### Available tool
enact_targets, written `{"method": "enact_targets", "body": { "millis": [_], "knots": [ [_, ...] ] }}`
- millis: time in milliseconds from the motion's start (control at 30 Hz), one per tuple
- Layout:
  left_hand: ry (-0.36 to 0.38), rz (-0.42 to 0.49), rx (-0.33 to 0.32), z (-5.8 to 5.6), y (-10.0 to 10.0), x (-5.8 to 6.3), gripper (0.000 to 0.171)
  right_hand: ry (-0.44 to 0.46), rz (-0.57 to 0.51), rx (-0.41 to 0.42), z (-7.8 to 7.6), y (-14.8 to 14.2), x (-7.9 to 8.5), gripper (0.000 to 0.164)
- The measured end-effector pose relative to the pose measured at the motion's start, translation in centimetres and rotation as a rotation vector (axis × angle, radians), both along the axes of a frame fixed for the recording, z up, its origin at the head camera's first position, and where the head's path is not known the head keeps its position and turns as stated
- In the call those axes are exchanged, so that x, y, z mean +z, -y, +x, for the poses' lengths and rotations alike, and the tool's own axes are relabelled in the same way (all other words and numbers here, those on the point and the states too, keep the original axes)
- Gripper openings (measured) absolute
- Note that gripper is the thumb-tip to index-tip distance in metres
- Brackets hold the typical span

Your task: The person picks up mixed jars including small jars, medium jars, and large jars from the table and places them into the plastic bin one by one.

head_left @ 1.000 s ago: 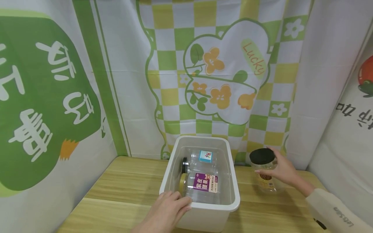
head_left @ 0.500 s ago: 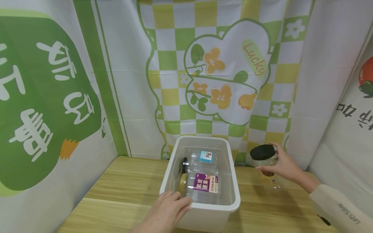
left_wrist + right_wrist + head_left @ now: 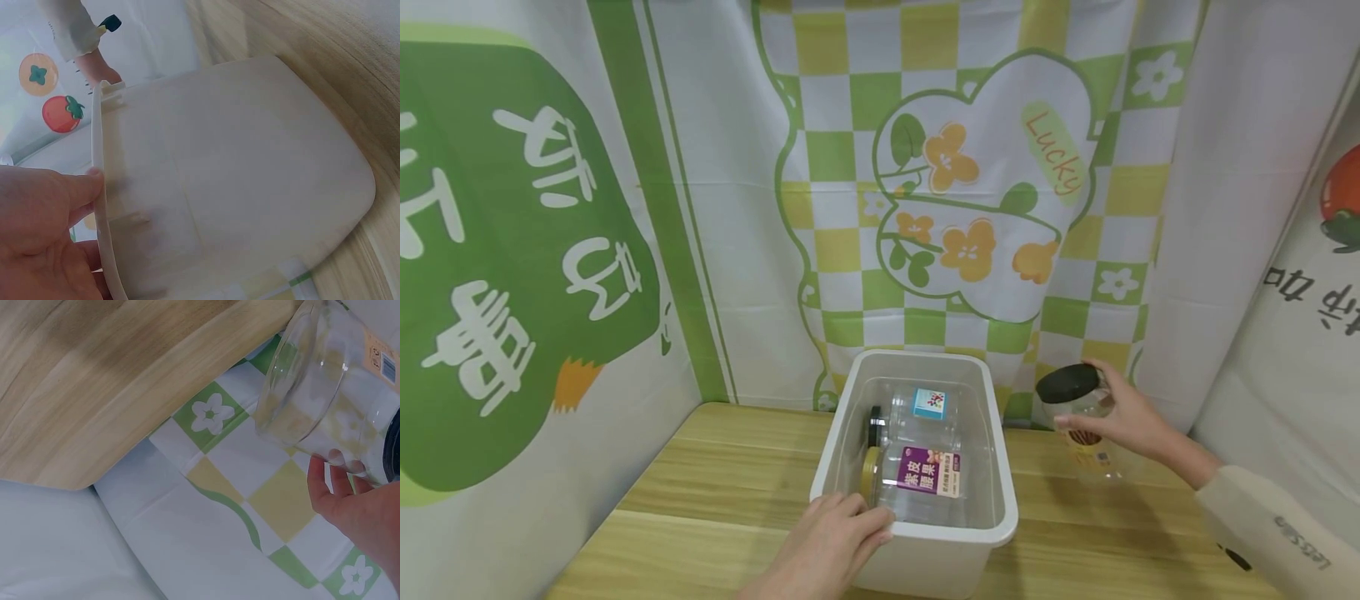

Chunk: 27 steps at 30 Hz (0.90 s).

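Observation:
A clear plastic jar (image 3: 312,387) with a black lid (image 3: 1067,382) is held tilted in my right hand (image 3: 1131,421), its lid leaning left. The fingers wrap its upper part, just below the lid. It appears lifted off the table, right of a white plastic bin (image 3: 1003,500). My left hand (image 3: 831,537) grips the bin's near rim, with thumb (image 3: 84,187) and fingers on opposite sides of it in the left wrist view. Inside the bin lie two clear jars on their sides. One jar (image 3: 928,483) has a yellow lid and purple label; the other (image 3: 917,425) has a black lid and blue label.
The wooden table (image 3: 715,492) carries the bin near its middle. Behind it hangs a green-and-yellow checked curtain (image 3: 925,250), close to the bin's far end. Printed white cloth (image 3: 1262,333) borders the right side, and a green-printed cloth (image 3: 550,250) the left.
My right hand has raised the jar slightly and tipped it so its lid leans further left. The left hand and the bin have stayed in place.

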<state>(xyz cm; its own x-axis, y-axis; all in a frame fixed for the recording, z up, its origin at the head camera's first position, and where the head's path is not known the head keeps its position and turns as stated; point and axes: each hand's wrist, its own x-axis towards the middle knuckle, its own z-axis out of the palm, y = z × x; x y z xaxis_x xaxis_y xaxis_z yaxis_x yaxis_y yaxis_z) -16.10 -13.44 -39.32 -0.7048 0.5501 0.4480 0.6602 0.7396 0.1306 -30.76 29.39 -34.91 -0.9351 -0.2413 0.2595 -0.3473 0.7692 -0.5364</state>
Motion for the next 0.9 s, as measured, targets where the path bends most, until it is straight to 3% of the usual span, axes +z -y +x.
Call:
{"method": "enact_targets", "body": {
  "millis": [900],
  "knots": [
    [0.055, -0.004, 0.024, 0.2, -0.1, 0.4, 0.018, -0.004, 0.046, 0.082, -0.1, 1.1, 2.7, 0.107]
  ]
}}
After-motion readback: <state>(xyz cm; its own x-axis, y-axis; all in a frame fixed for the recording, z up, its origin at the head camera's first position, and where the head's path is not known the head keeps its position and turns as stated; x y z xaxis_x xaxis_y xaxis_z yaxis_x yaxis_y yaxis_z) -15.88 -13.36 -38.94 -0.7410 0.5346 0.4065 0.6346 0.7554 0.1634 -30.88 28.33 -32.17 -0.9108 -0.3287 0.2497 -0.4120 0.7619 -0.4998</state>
